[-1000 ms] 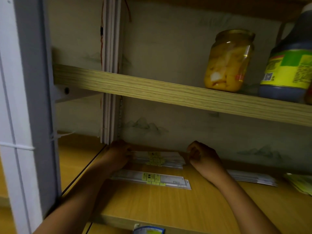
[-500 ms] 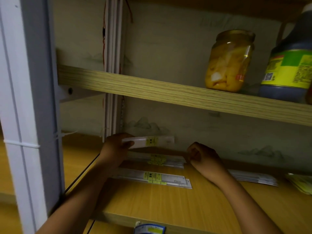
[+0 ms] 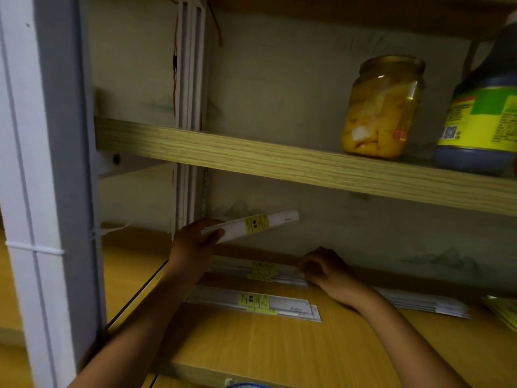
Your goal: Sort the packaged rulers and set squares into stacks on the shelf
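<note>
Above the lower shelf point(image 3: 279, 348), a packaged ruler point(image 3: 251, 225) is held in the air, tilted so its right end rises toward the back wall. It is white with a yellow label near its middle. The left hand point(image 3: 193, 242) grips its left end, with the thumb on the front face and the fingers curled behind.

Directly below, against the back wall, lies a stack of packaged rulers point(image 3: 260, 273) with yellow labels. The right hand point(image 3: 324, 270) rests at the right end of this stack, fingers curled; whether it pinches the top package or only presses on it cannot be told. Nearer the shelf's front edge lies a second stack of packaged rulers point(image 3: 251, 302), flat and parallel to the first, apart from both hands. To the right, beyond the right forearm, a third pile of white packages point(image 3: 425, 303) lies flat, and the corner of a yellow-green package point(image 3: 503, 310) shows at the frame's right edge.

The lower shelf is orange-toned wood. Over it runs an upper shelf point(image 3: 279, 163) of pale wood grain. On it stand a glass jar of yellow fruit pieces point(image 3: 382, 107) and, just to its right, a large dark bottle with a yellow and green label point(image 3: 481, 116). A grey and white upright post point(image 3: 47, 191) fills the left side.
</note>
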### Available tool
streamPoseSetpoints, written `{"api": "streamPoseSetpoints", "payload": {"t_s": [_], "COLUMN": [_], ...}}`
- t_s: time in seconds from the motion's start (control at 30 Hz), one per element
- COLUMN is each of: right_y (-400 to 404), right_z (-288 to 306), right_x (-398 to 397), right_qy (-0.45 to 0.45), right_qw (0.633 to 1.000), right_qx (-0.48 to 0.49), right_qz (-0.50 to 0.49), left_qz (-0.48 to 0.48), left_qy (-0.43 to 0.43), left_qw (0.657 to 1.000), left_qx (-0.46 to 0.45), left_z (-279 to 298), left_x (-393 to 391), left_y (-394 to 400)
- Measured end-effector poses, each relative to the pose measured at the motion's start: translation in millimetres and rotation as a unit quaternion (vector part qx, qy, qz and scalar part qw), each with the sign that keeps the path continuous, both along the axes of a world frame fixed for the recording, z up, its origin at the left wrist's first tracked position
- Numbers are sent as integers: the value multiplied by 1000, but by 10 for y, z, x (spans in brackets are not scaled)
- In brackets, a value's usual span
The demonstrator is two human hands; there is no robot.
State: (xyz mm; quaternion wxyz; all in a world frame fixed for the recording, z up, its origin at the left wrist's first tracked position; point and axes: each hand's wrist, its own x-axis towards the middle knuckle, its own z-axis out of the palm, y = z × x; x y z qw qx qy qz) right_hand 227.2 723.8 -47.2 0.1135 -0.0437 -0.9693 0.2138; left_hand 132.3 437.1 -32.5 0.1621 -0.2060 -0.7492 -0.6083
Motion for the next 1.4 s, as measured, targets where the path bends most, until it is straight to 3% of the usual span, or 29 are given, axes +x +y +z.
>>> {"api": "streamPoseSetpoints", "payload": {"t_s": [0.33, 0.53, 0.7, 0.87, 1.1, 1.2, 1.27, 1.4], "right_y": [-67, -77, 5, 68, 73, 62, 59, 49], "right_z": [44, 76, 160, 188, 187, 167, 149, 141], "right_x": [96, 103, 120, 156, 190, 221, 235, 236], "right_qy": [45, 77, 178, 268, 304, 291, 284, 269], "right_qw": [996, 988, 932, 880, 847, 851, 858, 874], "right_qx": [-77, -136, -315, -391, -433, -436, -428, -404], "right_qz": [-4, -4, -18, -19, -42, -34, -31, -31], "left_qz": [42, -29, -48, -66, -78, -101, -98, -10], "left_qy": [34, -31, -16, 1, -32, -5, 16, 107], "left_qw": [999, 994, 992, 996, 986, 980, 966, 938], "left_qx": [-8, 96, 116, 60, -143, -169, -238, -329], "left_z": [17, -11, 58, 52, -135, -172, -173, -273], "left_x": [-2, -40, 75, 272, 470, 500, 524, 469], "left_y": [14, -70, -68, -113, -224, -232, -233, -266]}}
